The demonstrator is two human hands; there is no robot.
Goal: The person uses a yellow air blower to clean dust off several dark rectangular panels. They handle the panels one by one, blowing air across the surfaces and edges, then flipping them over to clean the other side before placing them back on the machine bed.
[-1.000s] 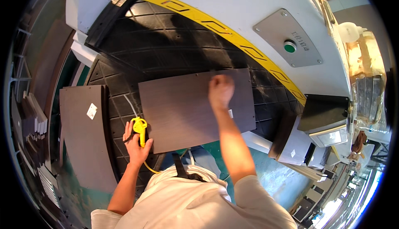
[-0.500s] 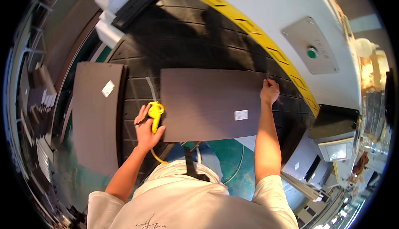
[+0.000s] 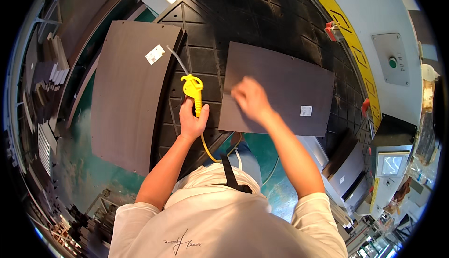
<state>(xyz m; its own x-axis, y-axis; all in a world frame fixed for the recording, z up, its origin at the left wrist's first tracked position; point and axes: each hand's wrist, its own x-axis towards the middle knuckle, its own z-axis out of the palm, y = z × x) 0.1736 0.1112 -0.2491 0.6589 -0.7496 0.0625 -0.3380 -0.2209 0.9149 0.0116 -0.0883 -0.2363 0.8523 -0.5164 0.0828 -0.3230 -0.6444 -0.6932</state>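
Observation:
My left hand (image 3: 192,121) is closed around the handle of a yellow air blow gun (image 3: 193,88). The gun's thin grey nozzle tube points up and left toward a stack of dark brown panels (image 3: 126,96). A yellow hose runs from the handle down toward my waist. My right hand (image 3: 251,96) is over the left part of another dark brown panel (image 3: 280,87), which lies flat on the black work surface. Motion blurs its fingers, so I cannot tell whether they touch the panel. A white label (image 3: 306,111) sits near this panel's lower right corner.
The black grooved table (image 3: 262,19) is bordered at right by a yellow strip (image 3: 358,52) on a white machine. That machine has a green button (image 3: 392,62). More panels (image 3: 348,169) stand at lower right. Another white label (image 3: 154,54) marks the left stack.
My right hand has left the panel's far right corner and swung left over its surface. The panel now lies more slanted. My left hand still has the blow gun; the whole view has shifted.

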